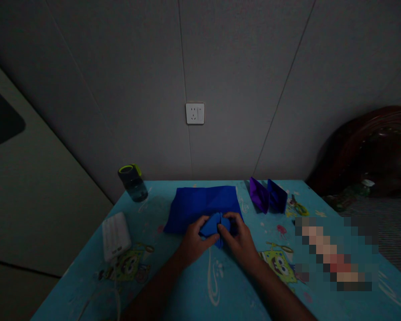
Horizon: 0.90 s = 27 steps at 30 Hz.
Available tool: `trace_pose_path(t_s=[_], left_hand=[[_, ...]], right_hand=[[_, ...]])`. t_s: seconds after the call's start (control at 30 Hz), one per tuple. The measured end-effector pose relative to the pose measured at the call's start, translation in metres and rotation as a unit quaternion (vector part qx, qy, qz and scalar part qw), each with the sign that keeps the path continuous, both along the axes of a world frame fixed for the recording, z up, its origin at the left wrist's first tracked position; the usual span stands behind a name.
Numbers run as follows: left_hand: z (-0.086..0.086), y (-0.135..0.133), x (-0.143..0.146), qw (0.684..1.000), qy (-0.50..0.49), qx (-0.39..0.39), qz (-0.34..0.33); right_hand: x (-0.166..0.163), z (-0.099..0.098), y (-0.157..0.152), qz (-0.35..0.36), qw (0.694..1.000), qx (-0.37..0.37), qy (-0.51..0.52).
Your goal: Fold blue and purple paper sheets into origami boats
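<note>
A folded piece of blue paper point(211, 225) is held between my two hands over the middle of the table. My left hand point(196, 237) grips its left side, with the thumb in front and the fingers behind. On the right side, my right hand point(238, 235) pinches the same folded paper, its thumb near the centre crease. Behind and beneath them lies a larger dark blue sheet point(190, 203). Two finished-looking folded paper shapes, one purple point(259, 195) and one dark blue point(277, 196), stand at the back right.
A water bottle point(133, 183) stands at the back left, with a white power bank point(116, 236) and its cable nearer. Scissors point(300, 207) lie right of the paper shapes. A pixelated patch point(336, 254) covers the table's right side. A wall socket point(195, 113) is behind.
</note>
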<state>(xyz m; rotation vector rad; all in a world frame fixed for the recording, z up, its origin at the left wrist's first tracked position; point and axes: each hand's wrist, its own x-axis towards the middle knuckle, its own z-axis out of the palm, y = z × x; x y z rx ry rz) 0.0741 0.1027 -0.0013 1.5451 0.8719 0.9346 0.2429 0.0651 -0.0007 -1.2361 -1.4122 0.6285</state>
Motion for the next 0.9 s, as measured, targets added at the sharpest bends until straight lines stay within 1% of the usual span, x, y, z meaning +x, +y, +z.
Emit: trace_pose_path(t_s=[0.13,0.27,0.33,0.43,0.57,0.67,0.8,0.9], left_hand=[[-0.004,-0.002,0.000,0.998,0.035,0.040,-0.024],[-0.006,-0.003,0.001,0.998,0.036,0.039,-0.024],[-0.006,-0.004,0.001,0.999,0.022,0.026,-0.035],[-0.006,-0.002,-0.001,0.999,-0.015,0.004,-0.036],[-0.008,0.003,-0.003,0.994,-0.087,-0.060,-0.009],[-0.008,0.006,-0.002,0.983,-0.144,-0.107,0.025],[-0.004,0.007,0.000,0.964,-0.212,-0.127,0.094],[0.000,0.005,0.000,0.954,-0.249,-0.127,0.109]], right_hand=[[0.001,-0.001,0.001,0.026,0.999,-0.028,-0.004],[0.001,0.005,0.000,0.038,0.999,-0.021,-0.015],[0.001,0.008,-0.001,0.030,0.999,-0.019,-0.003],[0.002,0.009,-0.001,-0.012,0.999,-0.023,0.045],[0.007,0.006,0.001,-0.058,0.987,-0.032,0.148],[0.010,0.007,0.002,-0.095,0.980,-0.021,0.173],[0.012,0.010,0.003,-0.140,0.970,0.030,0.197],[0.014,0.009,0.006,-0.153,0.956,0.053,0.246]])
